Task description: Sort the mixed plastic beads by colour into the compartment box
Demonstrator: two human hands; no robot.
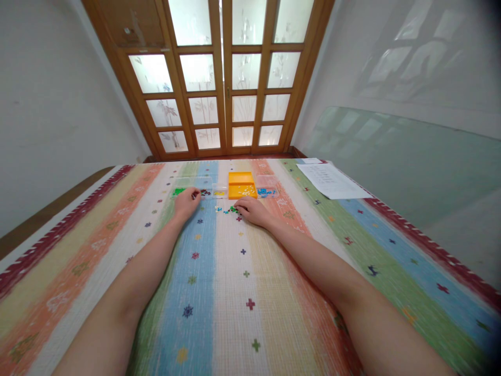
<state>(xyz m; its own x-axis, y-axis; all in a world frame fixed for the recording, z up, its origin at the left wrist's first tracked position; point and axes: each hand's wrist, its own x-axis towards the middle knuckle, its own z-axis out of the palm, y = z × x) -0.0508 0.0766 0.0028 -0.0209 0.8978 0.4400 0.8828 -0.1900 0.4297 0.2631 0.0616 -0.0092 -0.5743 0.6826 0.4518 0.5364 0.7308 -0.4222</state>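
My left hand is at the front of the clear boxes, its thumb and fingers pinched together beside the dark brown pieces. What it pinches, if anything, is too small to see. Green pieces lie in the clear box just left of it. My right hand rests on the cloth with its fingertips closed at a small loose pile of mixed pieces; anything between them is hidden. Behind it stands an orange box with its lid up and white pieces inside.
Yellow pieces and blue pieces sit in clear boxes on either side of the orange one. White paper sheets lie at the far right of the striped tablecloth. A glass-paned door stands beyond the table.
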